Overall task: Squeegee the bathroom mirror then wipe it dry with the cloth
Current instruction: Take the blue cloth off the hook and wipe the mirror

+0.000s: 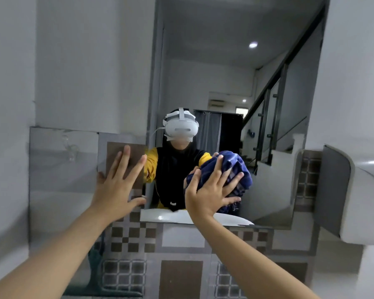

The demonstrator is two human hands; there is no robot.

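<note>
**Inspector:** Starting from the left. The left hand (pixel 119 186) lies flat, fingers spread and straight, pressed on the tiled wall (pixel 125 238) at the mirror's left edge. It holds nothing. I judge it a brace.

**Assistant:** And the mirror (pixel 235 87) itself?

**Inspector:** Tall, frameless as far as I can tell, fixed above the checkered tiles. It reflects a stairway and ceiling light. No streaks or drops are visible to me, though the picture is too soft to rule them out.

**Assistant:** The right side?

**Inspector:** The right hand (pixel 212 190) presses a bunched blue striped cloth (pixel 238 175) against the lower glass, fingers spread over it, thumb tucked at its edge. No squeegee is in view, so I judge the drying step is under way.

**Assistant:** Recommendations?

**Inspector:** Flatten the cloth for fuller contact, work in overlapping passes from the top downward, and keep the bracing palm off the glass to avoid prints.
</note>
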